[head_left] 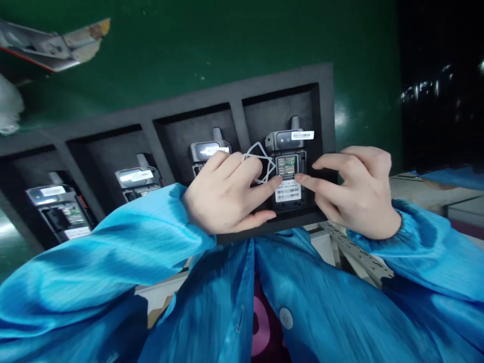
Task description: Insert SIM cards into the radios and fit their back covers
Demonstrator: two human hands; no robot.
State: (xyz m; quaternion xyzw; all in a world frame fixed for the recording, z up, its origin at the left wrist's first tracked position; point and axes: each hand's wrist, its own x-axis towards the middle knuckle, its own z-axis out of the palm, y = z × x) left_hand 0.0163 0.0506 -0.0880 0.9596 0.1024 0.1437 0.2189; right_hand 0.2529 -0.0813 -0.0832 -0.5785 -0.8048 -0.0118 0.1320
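A black handheld radio-like device (289,190) with a stubby antenna lies in the rightmost compartment of a black foam tray (327,111). Its battery bay is uncovered, showing a recessed window with metal card slots and a green circuit board (290,162), framed by a pale rim. Thin white square gaskets (269,164) stick out from the curled fingers of my left hand (227,196), and its index fingertip touches the window's lower left corner. My right hand (357,186) has its index finger stretched to the lower right corner, the other fingers apart.
Similar devices lie in the other compartments, one (209,150) partly behind my left hand, others (136,176) further left (56,201). The tray rests on a green table (242,40). A metal tool-like object (56,45) and a whitish plastic bundle (9,106) are at upper left.
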